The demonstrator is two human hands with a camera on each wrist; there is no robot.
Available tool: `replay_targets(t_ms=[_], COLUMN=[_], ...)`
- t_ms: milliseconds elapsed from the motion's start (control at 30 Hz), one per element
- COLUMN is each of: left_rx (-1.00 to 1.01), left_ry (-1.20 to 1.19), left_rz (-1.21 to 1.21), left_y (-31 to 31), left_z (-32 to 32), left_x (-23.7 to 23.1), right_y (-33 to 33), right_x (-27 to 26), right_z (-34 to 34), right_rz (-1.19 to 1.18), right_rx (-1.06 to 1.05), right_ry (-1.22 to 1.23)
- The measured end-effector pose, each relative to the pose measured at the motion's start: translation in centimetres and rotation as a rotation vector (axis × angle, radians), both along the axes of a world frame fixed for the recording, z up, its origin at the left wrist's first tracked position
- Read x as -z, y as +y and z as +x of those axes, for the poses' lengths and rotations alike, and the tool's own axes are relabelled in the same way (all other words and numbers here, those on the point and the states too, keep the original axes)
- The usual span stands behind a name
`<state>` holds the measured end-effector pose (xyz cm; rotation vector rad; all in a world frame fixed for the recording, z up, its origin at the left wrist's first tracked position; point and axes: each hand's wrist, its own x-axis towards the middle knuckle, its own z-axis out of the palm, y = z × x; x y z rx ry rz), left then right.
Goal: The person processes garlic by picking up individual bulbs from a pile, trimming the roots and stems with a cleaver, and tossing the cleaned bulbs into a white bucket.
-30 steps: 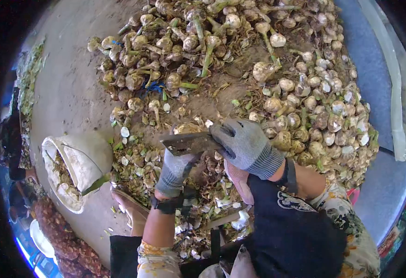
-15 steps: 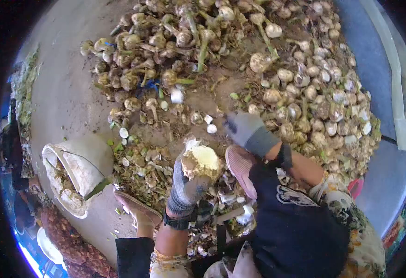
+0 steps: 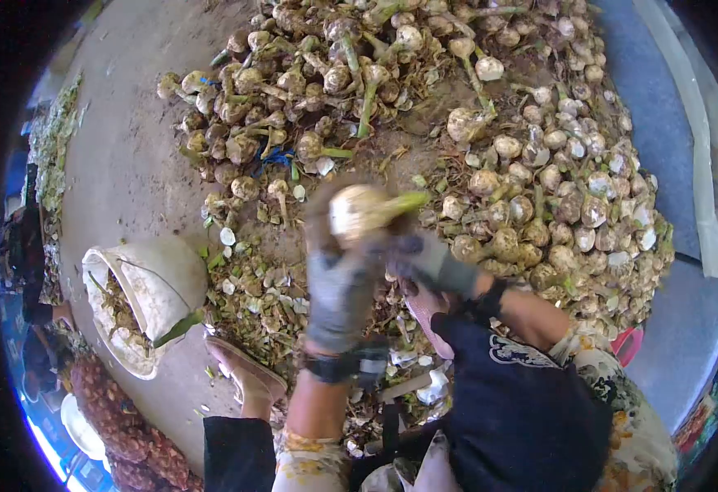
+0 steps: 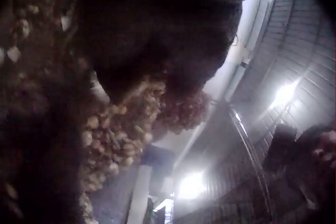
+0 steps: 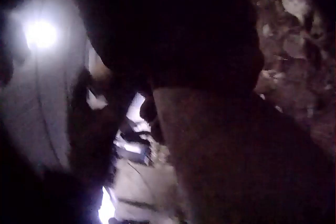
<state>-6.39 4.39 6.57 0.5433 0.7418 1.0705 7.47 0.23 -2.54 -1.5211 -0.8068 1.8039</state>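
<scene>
My gloved left hand [image 3: 344, 287] holds up a round garlic bulb [image 3: 357, 215], blurred by motion, with its green stem pointing right. Close against it on the right is my gloved right hand [image 3: 437, 264], fingers curled around a knife whose blade is lost in blur and shadow in the head view. A broad, dark flat shape [image 5: 226, 150] with a straight edge fills much of the right wrist view. Below both hands lies a litter of garlic trimmings [image 3: 268, 283].
Untrimmed garlic with stems [image 3: 293, 82] is heaped ahead, and trimmed bulbs [image 3: 556, 205] are piled to the right. A tipped white bucket [image 3: 162, 283] lies on the left. My shoes [image 3: 244, 369] flank the trimmings, and a full mesh sack [image 3: 117, 410] stands lower left.
The blade lay across the bulb, then my right hand swung right while a pale cut face showed. Now the left hand is higher, the bulb's stem points right, and the right hand is back beside it.
</scene>
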Motion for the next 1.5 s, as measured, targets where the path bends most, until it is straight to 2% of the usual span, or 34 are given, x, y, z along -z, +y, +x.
replay_targets(t_ms=[67, 100, 133, 167, 233, 267, 300, 333, 400, 467, 500, 533, 600, 633, 733, 767, 867, 900, 933, 1000, 1033, 1133, 1233, 1333, 1433, 1500], left_rx=[0.230, 0.259, 0.250, 0.189, -0.005, -0.102, -0.251, -0.199, -0.132, -0.246, -0.081, -0.013, 0.133, 0.022, 0.014, 0.057, 0.176, 0.148, 0.160, 0.181, 0.166, 0.149, 0.200, 0.126, 0.165, 0.210], left_ry=[0.353, 0.350, 0.477, 0.668, 1.011, 1.086, 1.390, 1.553, 1.473, 1.585, 1.674, 1.684, 1.693, 1.290, 0.628, 0.501, 0.542, 0.389, 0.438, 0.539, 0.656, 0.510, 0.581, 0.591, 0.551, 0.622], left_rz=[0.413, 0.536, 0.602, 0.585, 0.263, 0.174, 0.264, 0.136, 0.114, 0.251, 0.141, 0.183, 0.266, 0.315, 0.259, 0.182, 0.208, 0.154, 0.210, 0.321, 0.453, 0.350, 0.200, 0.279, 0.212, 0.144], left_y=[-0.8, -0.4, 0.9, 2.9, 7.5, 11.0, 12.5, 14.8, 16.6, 16.3, 16.8, 16.5, 15.6, 14.4, 10.5, 9.3, 5.9, 4.9, 4.5, 4.0, 4.3, 3.3, 3.3, 2.8, 2.0, 1.9], left_z=[3.3, 4.3, 5.0, 4.8, 3.3, 0.8, -0.1, -1.2, -1.5, -1.9, -2.5, -3.0, -3.7, -4.4, -4.9, -5.3, -5.6, -4.6, -4.4, -4.3, -4.5, -4.4, -4.6, -4.5, -4.8, -4.7], left_x=[0.1, -0.7, -0.4, 0.8, 4.0, 11.5, 14.0, 16.3, 15.1, 15.7, 15.7, 15.7, 15.7, 16.0, 12.0, 10.9, 7.9, 5.8, 5.0, 4.3, 5.4, 5.8, 6.0, 6.2, 5.5, 4.9], right_y=[-0.1, -1.0, -2.3, -2.7, -0.8, -0.6, -0.9, -0.8, -0.1, -1.1, -0.9, -0.5, 0.4, 0.4, 3.3, 4.2, 5.8, 5.9, 5.9, 5.3, 5.0, 4.3, 4.1, 4.0, 4.1, 4.0], right_x=[1.6, 2.9, 4.2, 5.1, 3.3, 3.1, 3.1, 3.1, 3.1, 3.5, 3.7, 3.7, 0.1, 1.3, -3.7, -4.4, -5.4, -5.5, -5.6, -6.0, -6.2, -6.4, -6.7, -6.6, -6.2, -5.8], right_z=[0.5, 1.0, 1.4, 2.2, 4.5, 5.3, 5.7, 6.0, 5.7, 3.8, 3.5, 3.2, 2.5, 2.2, 2.3, 2.2, 1.6, 1.4, 1.3, 1.0, 1.0, 0.9, 0.8, 0.6, 0.4, 0.5], right_rz=[-0.005, -0.008, -0.018, -0.010, 0.188, 0.148, 0.104, 0.059, 0.069, 0.028, 0.082, 0.135, 0.078, 0.160, 0.406, 0.529, 0.898, 1.013, 1.129, 1.119, 1.094, 1.066, 1.089, 1.086, 1.010, 0.983], right_rx=[0.012, 0.039, 0.073, 0.119, 0.123, 0.119, 0.109, 0.092, 0.061, 0.022, 0.019, 0.017, 0.009, 0.085, -0.156, -0.215, -0.370, -0.410, -0.450, -0.468, -0.492, -0.492, -0.457, -0.462, -0.476, -0.467], right_ry=[0.021, 0.022, 0.029, 0.033, -0.236, -0.235, -0.232, -0.227, -0.215, -0.170, -0.208, -0.248, -0.255, -0.299, -0.795, -0.891, -1.135, -1.191, -1.246, -1.231, -1.232, -1.233, -1.190, -1.179, -1.179, -1.154])
